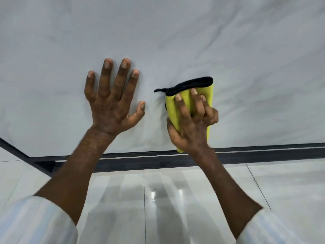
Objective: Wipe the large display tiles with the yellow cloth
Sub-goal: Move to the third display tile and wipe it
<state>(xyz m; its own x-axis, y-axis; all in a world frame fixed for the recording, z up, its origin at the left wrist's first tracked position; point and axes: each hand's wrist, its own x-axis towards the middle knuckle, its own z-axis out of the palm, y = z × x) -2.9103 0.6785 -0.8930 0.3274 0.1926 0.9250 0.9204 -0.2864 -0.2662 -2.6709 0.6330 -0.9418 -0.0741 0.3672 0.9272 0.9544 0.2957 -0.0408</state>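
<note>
A large pale grey marbled display tile point(175, 41) fills the upper part of the head view. My left hand point(110, 101) lies flat on it with its fingers spread. To its right, my right hand point(191, 124) presses a folded yellow cloth point(207, 90) with a black edge against the tile; the fingers lie over the cloth and the thumb curls round its left side. The cloth's lower end reaches down to the tile's bottom edge.
A dark metal rail point(263, 154) runs along the tile's bottom edge and turns up at the left point(10, 147). Below it lies a glossy light tiled floor point(193, 199) with reflections. White striped sleeves show at both lower corners.
</note>
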